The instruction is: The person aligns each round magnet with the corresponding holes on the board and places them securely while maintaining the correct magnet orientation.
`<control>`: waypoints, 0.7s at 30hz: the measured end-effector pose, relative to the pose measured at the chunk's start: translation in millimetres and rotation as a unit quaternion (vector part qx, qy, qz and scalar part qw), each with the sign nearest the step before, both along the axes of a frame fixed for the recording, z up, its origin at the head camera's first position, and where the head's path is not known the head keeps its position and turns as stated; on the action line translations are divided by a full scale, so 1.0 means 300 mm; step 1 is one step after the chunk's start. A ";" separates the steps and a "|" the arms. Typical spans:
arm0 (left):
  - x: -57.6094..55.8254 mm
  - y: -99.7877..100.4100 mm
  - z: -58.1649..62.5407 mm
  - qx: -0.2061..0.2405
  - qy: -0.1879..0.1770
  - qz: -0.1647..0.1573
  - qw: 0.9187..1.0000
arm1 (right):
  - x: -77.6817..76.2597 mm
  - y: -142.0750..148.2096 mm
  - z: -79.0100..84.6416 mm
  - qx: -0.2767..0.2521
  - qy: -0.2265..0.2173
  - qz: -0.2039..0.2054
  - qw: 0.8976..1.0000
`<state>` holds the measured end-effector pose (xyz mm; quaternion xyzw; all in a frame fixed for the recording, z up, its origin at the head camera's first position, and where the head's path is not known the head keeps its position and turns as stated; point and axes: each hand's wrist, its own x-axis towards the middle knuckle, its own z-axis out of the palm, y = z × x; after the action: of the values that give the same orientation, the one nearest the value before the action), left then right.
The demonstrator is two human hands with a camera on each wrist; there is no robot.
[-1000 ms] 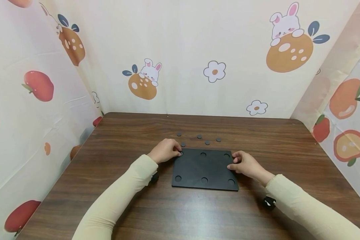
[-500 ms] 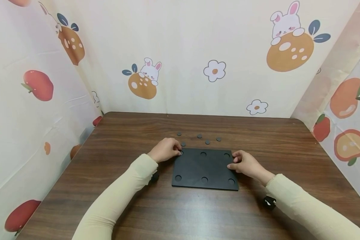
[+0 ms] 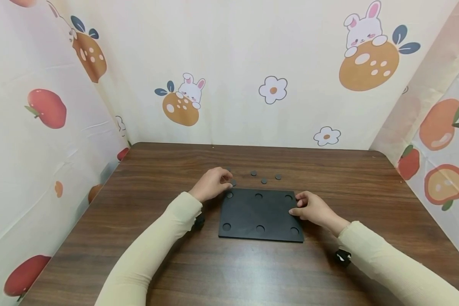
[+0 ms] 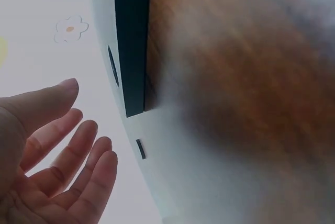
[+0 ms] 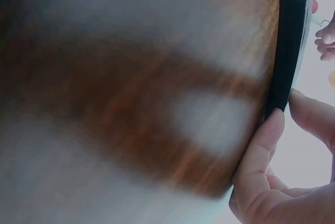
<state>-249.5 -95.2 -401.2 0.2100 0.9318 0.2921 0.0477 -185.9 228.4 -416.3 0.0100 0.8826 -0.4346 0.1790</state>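
A flat black board (image 3: 261, 214) with round recesses along its far and near edges lies on the table. My right hand (image 3: 315, 210) holds the board's right edge, its thumb over the top face; in the right wrist view a finger (image 5: 261, 145) bears on the side of the board. Just beyond the far left corner, my left hand (image 3: 212, 183) hovers by a small dark disc (image 3: 233, 183), thumb and fingers apart. The left wrist view shows its fingers (image 4: 97, 192) loosely bent around nothing, with a disc (image 4: 141, 149) on the table past them.
Several more small dark discs lie behind the board, among them a disc (image 3: 253, 173) in the middle and a disc (image 3: 278, 177) to the right. The brown wooden table (image 3: 168, 165) ends at a printed curtain (image 3: 229, 51) at the back and sides.
My left hand has let go at the board's far left recess and moved away from me, its fingers now spread near the closest disc. The right hand stays on the board's edge.
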 end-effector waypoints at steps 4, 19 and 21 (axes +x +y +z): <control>-0.013 0.007 0.003 0.004 -0.006 0.006 1.000 | 0.004 -0.002 0.003 0.001 0.002 0.001 1.000; -0.090 0.025 -0.029 -0.023 -0.051 0.023 0.998 | 0.001 -0.002 0.003 0.004 -0.001 -0.003 1.000; -0.097 0.027 -0.031 -0.033 -0.055 0.020 0.998 | 0.002 -0.002 0.003 0.004 0.000 -0.001 1.000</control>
<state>-278.6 -87.0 -410.7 0.1733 0.9408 0.2736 0.0997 -185.4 228.0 -415.2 0.0116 0.8844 -0.4311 0.1782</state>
